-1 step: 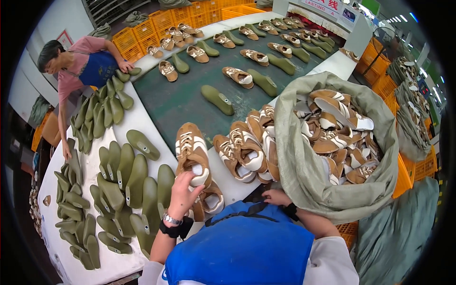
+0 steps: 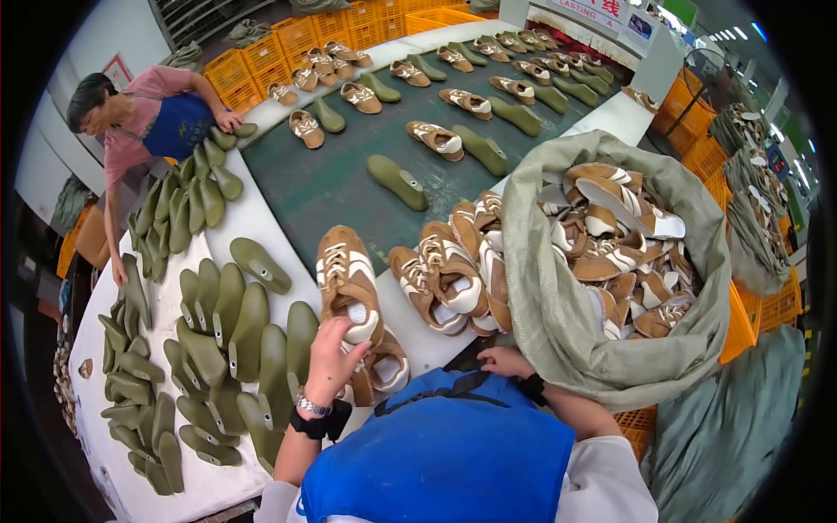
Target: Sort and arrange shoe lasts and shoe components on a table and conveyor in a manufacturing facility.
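My left hand [image 2: 332, 362] grips a brown-and-white laced sneaker upper [image 2: 349, 270] by its heel, thumb and fingers closed at the collar. Behind that hand, more uppers [image 2: 390, 363] lie close to my apron. My right hand [image 2: 506, 360] is low at the table's edge, between my blue apron and the sack, with its fingers curled; whatever they may hold is hidden. Just beyond it several uppers [image 2: 452, 283] stand side by side. Left of my left hand, green shoe lasts [image 2: 251, 327] are spread over the white tabletop [image 2: 222, 488].
A grey-green woven sack [image 2: 540, 340] full of uppers stands at my right. Ahead, a green conveyor belt [image 2: 323, 196] carries paired uppers and lasts. A co-worker [image 2: 157, 126] at the far left touches lasts. Orange crates [image 2: 261, 57] line the back.
The upper in my left hand sits very slightly further left. Otherwise nothing has visibly changed.
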Tool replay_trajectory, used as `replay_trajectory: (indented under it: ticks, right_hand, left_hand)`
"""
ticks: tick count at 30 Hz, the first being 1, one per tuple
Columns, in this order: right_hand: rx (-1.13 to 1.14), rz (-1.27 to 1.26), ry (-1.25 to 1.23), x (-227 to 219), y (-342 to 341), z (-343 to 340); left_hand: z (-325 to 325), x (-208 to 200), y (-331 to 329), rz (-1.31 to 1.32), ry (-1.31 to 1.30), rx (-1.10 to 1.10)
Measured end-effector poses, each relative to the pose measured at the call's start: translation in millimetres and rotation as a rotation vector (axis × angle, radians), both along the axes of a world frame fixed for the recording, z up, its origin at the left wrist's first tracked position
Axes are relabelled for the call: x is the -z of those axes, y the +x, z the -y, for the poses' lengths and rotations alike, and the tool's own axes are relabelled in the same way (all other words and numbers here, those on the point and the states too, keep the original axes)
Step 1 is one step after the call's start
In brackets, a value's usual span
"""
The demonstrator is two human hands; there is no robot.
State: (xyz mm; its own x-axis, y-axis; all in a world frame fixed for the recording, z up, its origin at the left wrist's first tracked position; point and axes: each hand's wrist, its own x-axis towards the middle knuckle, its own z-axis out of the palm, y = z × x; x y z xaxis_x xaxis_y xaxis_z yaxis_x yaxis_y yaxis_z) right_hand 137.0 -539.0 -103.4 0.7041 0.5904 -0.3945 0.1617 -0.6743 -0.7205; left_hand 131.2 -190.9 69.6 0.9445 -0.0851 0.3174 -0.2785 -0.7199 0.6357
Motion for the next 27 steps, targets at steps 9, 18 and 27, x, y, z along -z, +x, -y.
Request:
replay_trajectory:
  ticks: [9, 18, 27]
  right_hand:
    - [0.309, 0.192, 0.400, -209, -21, -14]
    - [0.784, 0.812, -0.458, -186, -89, 81]
    - [0.926, 0.750, -0.502, -109, -113, 107]
  left_hand:
    - [-27, 0, 81, -0.033, 0.140, 0.002]
    - [-38, 112, 277, -0.187, 0.256, -0.119]
    - [-16, 151, 390, -0.378, 0.267, -0.368]
